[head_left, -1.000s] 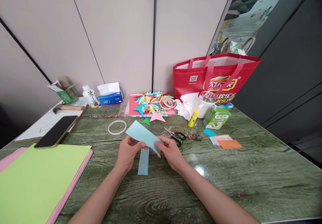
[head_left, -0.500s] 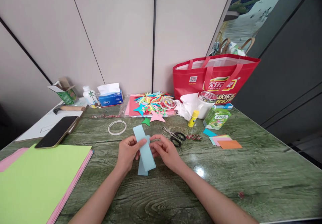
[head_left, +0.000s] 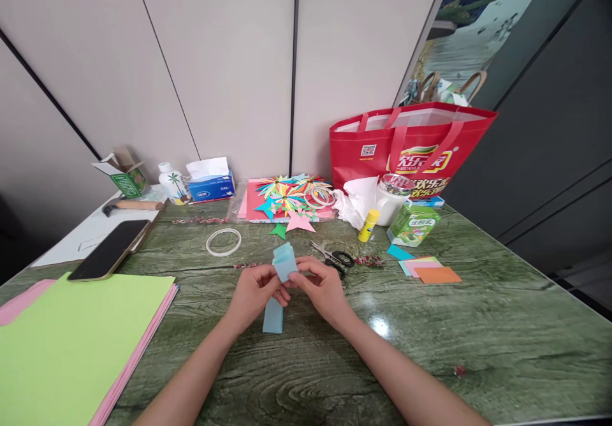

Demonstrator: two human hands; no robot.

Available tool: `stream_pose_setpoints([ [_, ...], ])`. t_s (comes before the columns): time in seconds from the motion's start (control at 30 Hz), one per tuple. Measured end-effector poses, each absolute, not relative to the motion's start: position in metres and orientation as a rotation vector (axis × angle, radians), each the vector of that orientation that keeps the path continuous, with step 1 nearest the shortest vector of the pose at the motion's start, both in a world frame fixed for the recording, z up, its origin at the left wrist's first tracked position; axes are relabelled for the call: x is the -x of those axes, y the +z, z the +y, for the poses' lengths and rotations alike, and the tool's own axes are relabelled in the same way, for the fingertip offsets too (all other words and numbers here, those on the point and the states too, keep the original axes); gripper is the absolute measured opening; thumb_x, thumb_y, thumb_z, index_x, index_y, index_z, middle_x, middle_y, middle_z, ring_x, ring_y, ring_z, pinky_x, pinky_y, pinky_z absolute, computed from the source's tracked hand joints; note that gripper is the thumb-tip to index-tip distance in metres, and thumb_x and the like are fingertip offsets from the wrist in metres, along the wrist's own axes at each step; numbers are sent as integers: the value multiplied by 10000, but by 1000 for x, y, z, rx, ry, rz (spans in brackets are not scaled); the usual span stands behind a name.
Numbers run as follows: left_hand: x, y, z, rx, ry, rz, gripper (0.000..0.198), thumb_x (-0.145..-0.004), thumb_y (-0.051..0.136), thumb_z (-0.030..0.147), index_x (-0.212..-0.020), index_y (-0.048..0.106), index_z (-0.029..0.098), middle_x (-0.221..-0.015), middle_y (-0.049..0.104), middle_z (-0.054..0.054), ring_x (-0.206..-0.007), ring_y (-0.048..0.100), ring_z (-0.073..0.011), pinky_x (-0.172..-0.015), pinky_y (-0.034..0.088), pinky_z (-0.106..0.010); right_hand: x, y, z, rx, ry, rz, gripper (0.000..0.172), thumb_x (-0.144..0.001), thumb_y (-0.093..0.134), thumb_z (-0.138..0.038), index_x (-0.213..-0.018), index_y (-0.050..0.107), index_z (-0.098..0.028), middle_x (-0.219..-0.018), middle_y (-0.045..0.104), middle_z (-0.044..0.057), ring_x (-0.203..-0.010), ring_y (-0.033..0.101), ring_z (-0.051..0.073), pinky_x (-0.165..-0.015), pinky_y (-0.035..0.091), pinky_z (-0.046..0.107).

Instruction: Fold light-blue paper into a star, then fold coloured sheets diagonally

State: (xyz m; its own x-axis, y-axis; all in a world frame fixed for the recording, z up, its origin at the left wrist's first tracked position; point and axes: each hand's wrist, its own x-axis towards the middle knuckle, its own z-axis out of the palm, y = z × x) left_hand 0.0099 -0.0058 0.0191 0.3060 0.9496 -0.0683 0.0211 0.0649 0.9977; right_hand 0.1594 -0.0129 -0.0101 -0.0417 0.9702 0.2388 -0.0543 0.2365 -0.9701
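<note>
Head view. Pinching a folded blue strip (head_left: pixel 284 261) between left hand (head_left: pixel 253 292) and right hand (head_left: pixel 322 286), fingers closed narrow on the paper, thumbs on the near face. Held just above the table (head_left: pixel 430 337), its top edge poking up past the fingertips.

Directly under the hands, flat on the table: second blue strip (head_left: pixel 273 316), its far end hidden beneath the left hand.

Just beyond the right hand: scissors (head_left: pixel 335 258), black handles pointing right. Beyond the left hand: tape ring (head_left: pixel 223 242), lying flat.

Far left of the left hand: green sheet (head_left: pixel 71 343) on top of pink sheets, with a phone (head_left: pixel 109 257) face up at its far edge.

Right of the right hand, well apart: small coloured notes (head_left: pixel 430 270). Farther back on that side: glue stick (head_left: pixel 368 225), green carton (head_left: pixel 412 224), red bag (head_left: pixel 411 148).

Straight ahead of both hands, near the wall: pile of paper stars (head_left: pixel 287 199); to its left, tissue box (head_left: pixel 210 183).
</note>
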Motion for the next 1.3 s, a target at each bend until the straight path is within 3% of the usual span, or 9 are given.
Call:
stream_pose_setpoints([
  [0.23,-10,19,-5,-1415,1084,1018,316,-714,581,458,-738,646,150,-705,669,-34,-652,635,-189,-602,552,-320,-163,-12,-9,1030,1119,-1239,145,-691,660,-302,-708,648,-158,-692,641,18,-629,576,145,-621,473,260],
  [0.33,-8,19,-4,-1387,1196,1071,272,-663,659,379,-821,653,158,-713,665,-21,-575,615,-161,-535,526,-272,-162,-12,-10,1027,1145,-1243,153,-683,666,-304,-713,624,-160,-687,627,12,-601,565,133,-598,470,253],
  [0.43,-6,17,-4,-1422,1256,1152,164,-662,675,314,-691,652,154,-593,620,10,-441,558,-113,-470,461,-218,-160,-12,-12,985,1192,-1196,221,-649,696,-298,-783,569,-176,-697,605,-2,-619,568,131,-586,481,247],
  [0.53,-6,15,-4,-1461,1271,1145,164,-684,663,302,-620,643,153,-551,597,14,-451,563,-115,-486,442,-211,-159,-12,-12,970,1214,-1175,291,-634,708,-288,-851,543,-185,-727,608,2,-675,578,141,-609,491,254],
  [0.73,-7,14,-5,-1522,1278,1122,174,-708,646,306,-626,669,155,-580,629,-9,-540,572,-134,-537,436,-222,-158,-13,-12,917,1295,-1183,215,-648,698,-320,-769,597,-174,-736,621,9,-666,585,148,-633,518,289],
  [1.3,-8,16,-6,-1567,1226,1116,243,-734,621,310,-554,669,154,-586,601,-15,-591,528,-135,-556,413,-227,-155,-14,-12,926,1328,-1232,237,-607,731,-317,-752,621,-165,-695,638,-2,-651,585,147,-664,479,285],
])
